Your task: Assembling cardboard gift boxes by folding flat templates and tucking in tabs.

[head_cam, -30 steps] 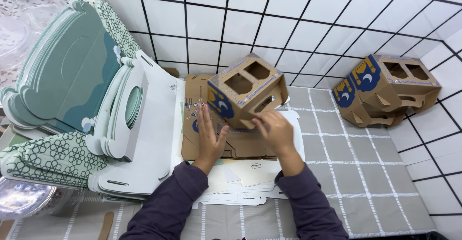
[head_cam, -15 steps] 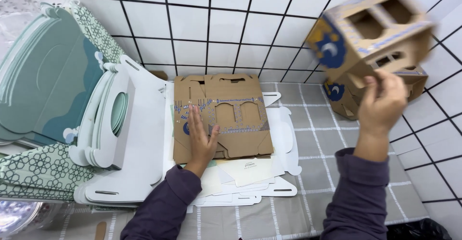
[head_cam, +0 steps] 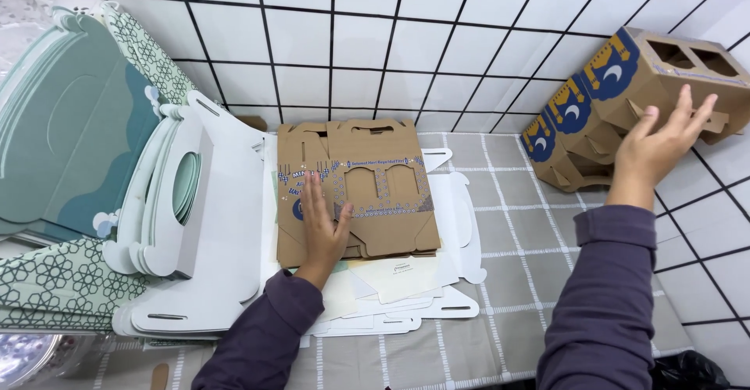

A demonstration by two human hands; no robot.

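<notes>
While the left hand (head_cam: 322,230) lies flat with its fingers spread on the flat brown cardboard sheet (head_cam: 367,191) in the middle of the desk (head_cam: 523,234), the right hand (head_cam: 656,152) presses open fingers against the folded brown cardboard box with blue patches (head_cam: 664,77). That box sits on two more like it at the desk's far right corner, by the tiled wall (head_cam: 375,38). White cut card sheets (head_cam: 437,280) lie under the flat sheet.

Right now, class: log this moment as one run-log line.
left hand: flat on flat cardboard cutout | right hand: open palm against top folded cardboard box of stack by tiled wall | white die-cut sheets underneath
</notes>
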